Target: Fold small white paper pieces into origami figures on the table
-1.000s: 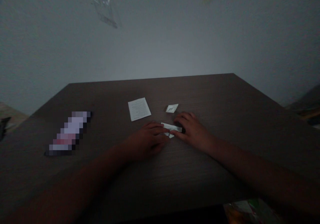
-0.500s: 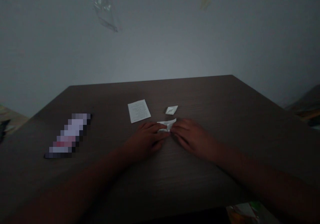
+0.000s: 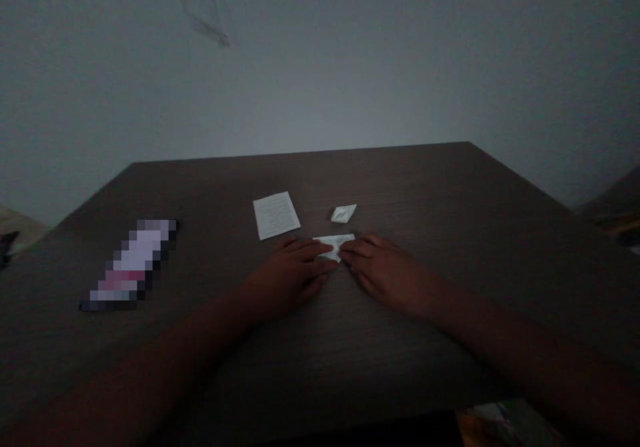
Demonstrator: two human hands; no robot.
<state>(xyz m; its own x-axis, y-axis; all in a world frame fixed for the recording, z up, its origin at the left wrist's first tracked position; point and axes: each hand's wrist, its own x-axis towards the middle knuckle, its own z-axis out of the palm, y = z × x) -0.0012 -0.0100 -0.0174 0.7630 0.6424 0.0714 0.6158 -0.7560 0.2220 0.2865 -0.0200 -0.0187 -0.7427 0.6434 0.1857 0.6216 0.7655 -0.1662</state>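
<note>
- Blurred block [image 3: 129, 265]: lies far left of the folded slip, out of the hands' way.
- Sheet [image 3: 276, 214]: flat, just up and left of the slip, spare and untouched.
- Left hand [image 3: 285, 277]: palm down, fingers extended onto the slip's left end, seemingly pinning it.
- Slip [image 3: 333, 244]: small white folded paper on the table [image 3: 450, 187], between both sets of fingertips.
- Packet [image 3: 344, 213]: small folded piece just beyond the slip.
- Right hand [image 3: 387, 275]: flat, fingertips pressing the slip's right end, likely creasing it.

No readable text anywhere. Square paper sheet [image 3: 276, 214] on table carries faint printed lines, too small and dim for reading. Flat object [image 3: 131, 264] at left is pixelated, nothing legible.
</note>
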